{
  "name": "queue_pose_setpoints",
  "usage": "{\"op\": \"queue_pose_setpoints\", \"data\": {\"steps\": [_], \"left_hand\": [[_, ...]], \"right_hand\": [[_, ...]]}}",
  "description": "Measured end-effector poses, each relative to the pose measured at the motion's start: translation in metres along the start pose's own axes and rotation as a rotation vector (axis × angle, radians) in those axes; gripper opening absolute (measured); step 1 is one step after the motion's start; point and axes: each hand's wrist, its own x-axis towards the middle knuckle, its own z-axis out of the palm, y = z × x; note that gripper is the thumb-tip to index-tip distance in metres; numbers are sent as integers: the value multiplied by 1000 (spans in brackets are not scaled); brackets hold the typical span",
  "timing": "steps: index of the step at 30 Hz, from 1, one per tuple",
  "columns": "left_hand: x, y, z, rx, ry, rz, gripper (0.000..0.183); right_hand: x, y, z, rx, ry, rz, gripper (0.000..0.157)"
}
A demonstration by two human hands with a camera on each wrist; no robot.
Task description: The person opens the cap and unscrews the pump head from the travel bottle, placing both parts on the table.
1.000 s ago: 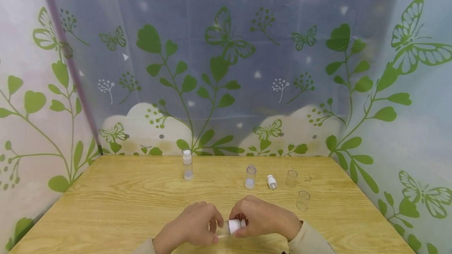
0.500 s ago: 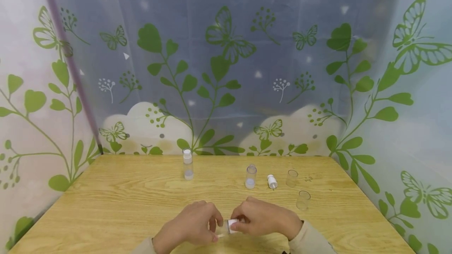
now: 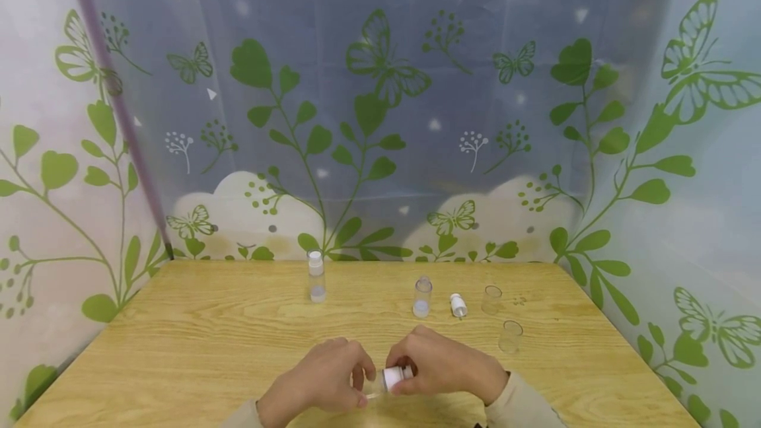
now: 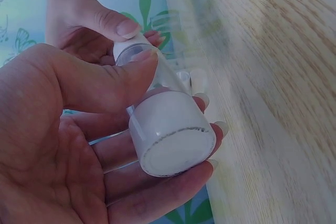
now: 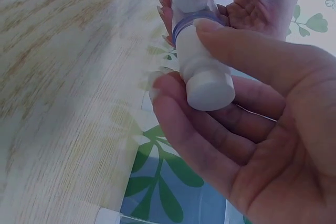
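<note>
At your far left, a pale curtain point(image 3: 36, 71) printed with green leaves and butterflies is hanging beside the wooden table point(image 3: 208, 322). Toward the table's back edge, left of the middle, a white-topped bottle point(image 3: 317, 288) is standing upright.

Nearer to you, your left hand point(image 3: 329, 375) is gripping a second bottle point(image 4: 172, 132): your thumb is pressing on its clear body while your fingers are curving beneath its white base. This bottle is lying tilted between your two hands at the near side of the table, its base toward your left palm and its white pump top point(image 5: 210, 87) toward your right.

Behind your hands, right of the middle, a bare-necked clear bottle point(image 3: 421, 302) is standing. In front of it, your right hand point(image 3: 440, 362) is pinching the pump top, the thumb resting near the bluish ring where white is meeting clear, the other fingers curling underneath.

Just right of the bare-necked bottle, a loose white pump point(image 3: 457, 304) is lying on the wood. Farther right, a clear cup point(image 3: 491, 301) is standing, and another clear cup point(image 3: 510, 339) is standing nearer you. A pale sleeve point(image 3: 526, 401) is covering your right forearm.
</note>
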Motion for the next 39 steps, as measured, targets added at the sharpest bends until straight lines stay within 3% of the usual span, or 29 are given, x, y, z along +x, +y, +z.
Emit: {"op": "queue_pose_setpoints", "data": {"steps": [11, 15, 25, 39], "left_hand": [[-1, 1, 0, 1, 6, -14, 23], [-1, 0, -1, -5, 3, -13, 23], [0, -1, -4, 19, 25, 3, 23], [0, -3, -4, -6, 41, 11, 23]], "right_hand": [[1, -2, 0, -17, 22, 26, 16], [1, 0, 1, -21, 34, -19, 15], [-3, 5, -2, 78, 33, -51, 22], [-3, 4, -2, 87, 45, -58, 15]]}}
